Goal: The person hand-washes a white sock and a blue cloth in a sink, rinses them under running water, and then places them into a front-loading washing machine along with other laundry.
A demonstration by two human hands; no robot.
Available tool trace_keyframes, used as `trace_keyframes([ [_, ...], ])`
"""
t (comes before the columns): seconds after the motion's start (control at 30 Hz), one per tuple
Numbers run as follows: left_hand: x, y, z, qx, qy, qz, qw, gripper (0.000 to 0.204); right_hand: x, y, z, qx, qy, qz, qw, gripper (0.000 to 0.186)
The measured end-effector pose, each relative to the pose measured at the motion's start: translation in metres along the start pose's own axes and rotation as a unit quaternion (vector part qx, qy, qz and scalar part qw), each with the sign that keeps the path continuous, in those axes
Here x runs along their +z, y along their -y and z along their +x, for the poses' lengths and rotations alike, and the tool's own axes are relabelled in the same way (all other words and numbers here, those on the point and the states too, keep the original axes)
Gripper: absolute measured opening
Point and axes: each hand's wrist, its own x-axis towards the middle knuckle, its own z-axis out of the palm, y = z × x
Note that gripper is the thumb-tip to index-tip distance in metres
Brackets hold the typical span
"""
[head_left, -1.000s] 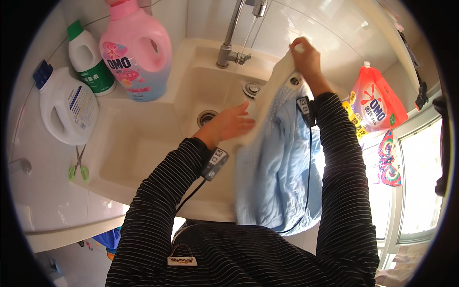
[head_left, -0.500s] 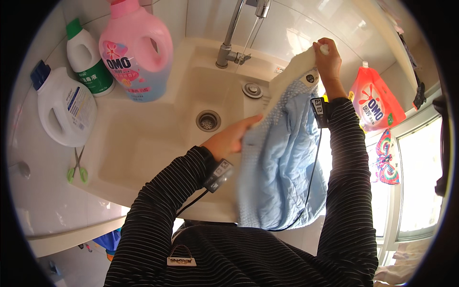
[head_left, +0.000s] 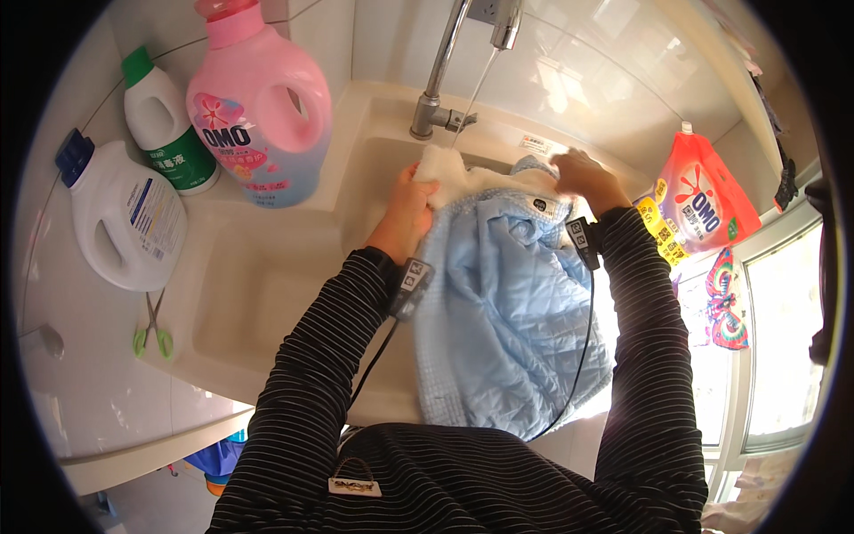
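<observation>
A light blue quilted jacket (head_left: 525, 311) with a cream fleece collar (head_left: 485, 182) hangs from the sink down to its front edge, its lining facing up. My left hand (head_left: 405, 214) is closed on the left end of the collar. Around the collar's right end, my right hand (head_left: 585, 178) has its fingers bent; the fingertips are partly hidden. A thin stream of water falls from the chrome faucet (head_left: 505, 31) toward the collar's left part.
On the left ledge of the beige sink (head_left: 236, 294) stand a pink detergent jug (head_left: 258, 116), a white-and-green bottle (head_left: 173, 133), a white blue-capped jug (head_left: 129, 214) and green-handled scissors (head_left: 153, 334). A red detergent pouch (head_left: 707, 191) stands at right, by a window.
My left hand has moved up and taken hold of the collar. My right hand has come down, lowering the collar under the faucet. The jacket now spreads wider and covers the drains.
</observation>
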Motion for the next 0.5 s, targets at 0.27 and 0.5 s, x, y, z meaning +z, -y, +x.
trace_keyframes([
  [0.27, -0.008, 0.002, 0.015, -0.053, 0.023, -0.054, 0.997, 0.044, 0.04, 0.085, 0.063, -0.161, 0.163, 0.442, 0.867, 0.065],
  [0.5, -0.025, 0.003, 0.016, -0.134, 0.083, -0.08, 0.984, 0.037, 0.05, 0.086, 0.064, -0.056, 0.033, 0.378, 0.923, 0.034],
])
